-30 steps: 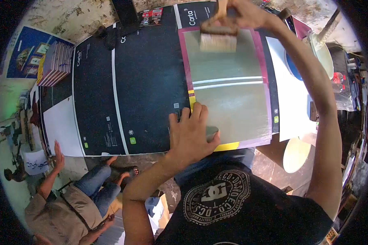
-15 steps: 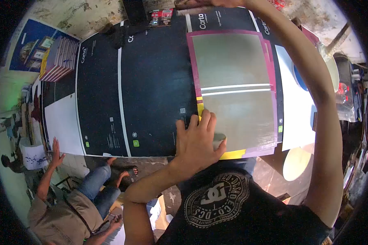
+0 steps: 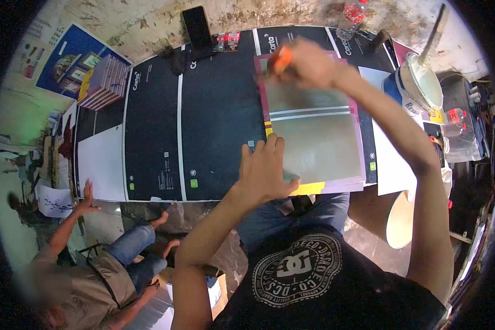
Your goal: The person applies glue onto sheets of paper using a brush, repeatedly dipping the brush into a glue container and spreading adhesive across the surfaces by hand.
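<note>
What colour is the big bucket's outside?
The bucket is blue and white outside; it shows best in the head view.

"How many hands do we count as ours?"
"Two: one left hand (image 3: 263, 170) and one right hand (image 3: 308, 63)."
"And brushes?"
"We see one blurred brush (image 3: 266, 76), over two grey panels (image 3: 322, 146) (image 3: 313, 98) with two white strips (image 3: 311, 111) (image 3: 311, 116) between them."
"What else do we tally?"
"Two bottles (image 3: 351, 21) (image 3: 455, 122), one bucket (image 3: 402, 91), one phone (image 3: 197, 27), one stack of books (image 3: 102, 85), three green squares (image 3: 131, 186) (image 3: 193, 182) (image 3: 372, 166) and one co-worker (image 3: 91, 280)."
</note>
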{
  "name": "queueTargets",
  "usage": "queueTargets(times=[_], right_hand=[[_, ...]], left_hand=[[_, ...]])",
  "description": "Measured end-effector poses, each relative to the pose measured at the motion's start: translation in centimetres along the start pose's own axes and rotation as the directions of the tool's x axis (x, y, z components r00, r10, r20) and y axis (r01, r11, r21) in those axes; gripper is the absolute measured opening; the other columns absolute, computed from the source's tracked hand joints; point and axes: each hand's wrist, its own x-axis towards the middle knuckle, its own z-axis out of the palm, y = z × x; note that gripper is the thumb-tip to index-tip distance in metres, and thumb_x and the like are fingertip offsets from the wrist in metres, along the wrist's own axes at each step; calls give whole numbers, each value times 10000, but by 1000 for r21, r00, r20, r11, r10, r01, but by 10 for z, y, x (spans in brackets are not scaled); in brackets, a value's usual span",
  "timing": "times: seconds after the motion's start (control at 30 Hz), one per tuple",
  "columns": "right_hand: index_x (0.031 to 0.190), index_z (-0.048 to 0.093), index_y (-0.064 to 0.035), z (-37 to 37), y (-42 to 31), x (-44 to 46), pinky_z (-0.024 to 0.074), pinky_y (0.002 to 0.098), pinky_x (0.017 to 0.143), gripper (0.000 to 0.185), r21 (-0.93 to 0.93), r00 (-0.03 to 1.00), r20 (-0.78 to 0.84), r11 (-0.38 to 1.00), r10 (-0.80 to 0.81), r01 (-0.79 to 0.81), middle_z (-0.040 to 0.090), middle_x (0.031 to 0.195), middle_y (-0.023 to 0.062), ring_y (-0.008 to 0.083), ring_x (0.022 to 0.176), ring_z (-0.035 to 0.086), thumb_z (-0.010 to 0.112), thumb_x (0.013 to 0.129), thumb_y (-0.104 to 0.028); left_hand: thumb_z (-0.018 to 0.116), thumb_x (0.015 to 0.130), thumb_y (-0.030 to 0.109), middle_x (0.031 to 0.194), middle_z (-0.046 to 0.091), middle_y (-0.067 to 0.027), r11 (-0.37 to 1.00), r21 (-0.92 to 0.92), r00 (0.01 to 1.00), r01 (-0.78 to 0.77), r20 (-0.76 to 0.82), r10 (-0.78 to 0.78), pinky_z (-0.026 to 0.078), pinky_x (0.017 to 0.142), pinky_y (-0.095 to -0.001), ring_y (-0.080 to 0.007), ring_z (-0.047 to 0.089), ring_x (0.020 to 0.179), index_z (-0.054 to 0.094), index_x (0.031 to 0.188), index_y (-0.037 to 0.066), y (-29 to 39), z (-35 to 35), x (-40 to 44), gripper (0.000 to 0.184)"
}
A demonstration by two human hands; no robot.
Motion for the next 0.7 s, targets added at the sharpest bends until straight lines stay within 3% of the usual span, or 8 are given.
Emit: queueTargets(times=[0.07,0.13,0.17,0.27,0.3,0.43,0.6,0.7], right_hand=[[881,654,-17,50,-8,-22,515,479,727,262,-93,968,-133,975,-212,201,644,819,223,373,824,652,710,765,-246],[837,660,-17,43,-30,-37,523,482,696,254,-29,957,-246,988,-152,149,639,753,223,373,751,656,707,770,-257],[815,662,-17,42,-39,-41,527,483,681,253,16,948,-298,992,-115,125,636,720,222,372,715,658,705,772,-262],[747,661,-19,14,-62,-39,538,481,665,277,460,898,-221,853,381,-249,640,672,219,382,662,660,685,793,-291],[735,661,-11,22,-63,-40,543,473,664,302,394,830,-397,890,392,-232,645,666,226,388,652,661,657,814,-303],[760,661,7,61,-53,-49,537,469,655,343,528,636,-451,761,627,-376,637,694,256,410,680,657,669,790,-334],[768,666,24,66,-1,-102,524,483,663,442,605,552,-352,634,756,-481,647,720,259,411,688,663,666,787,-418],[745,666,2,46,24,-149,530,465,641,434,582,466,-416,623,780,-523,646,676,232,384,653,667,650,809,-428]], left_hand=[[734,666,504,1244,458,-195,999,48,1000,16,-1,-16,378,901,-591,-364,534,1114,435,1237,-10,3,0,-1,824],[735,664,529,1266,452,-203,996,79,1000,30,-7,-29,364,952,-609,-380,522,1155,434,1237,-11,4,1,0,843],[736,661,544,1281,448,-203,996,83,999,33,-5,-33,354,974,-613,-385,515,1171,433,1240,-11,4,4,0,858],[736,649,587,1317,437,-197,993,103,995,57,74,-65,347,989,-623,-385,504,1197,426,1261,-8,10,-5,3,908],[736,645,600,1327,433,-194,992,111,991,68,109,-80,349,985,-626,-383,503,1201,424,1270,-6,13,-8,2,925],[735,638,606,1339,433,-193,983,172,996,69,47,-78,342,994,-633,-367,503,1214,439,1275,-16,12,2,7,938],[737,640,583,1358,436,-232,981,185,996,52,66,-66,343,994,-633,-372,526,1193,464,1257,-54,19,-5,6,928],[739,630,597,1338,448,-225,978,202,997,46,46,-56,344,972,-657,-363,535,1179,460,1258,-44,18,-2,7,940]])
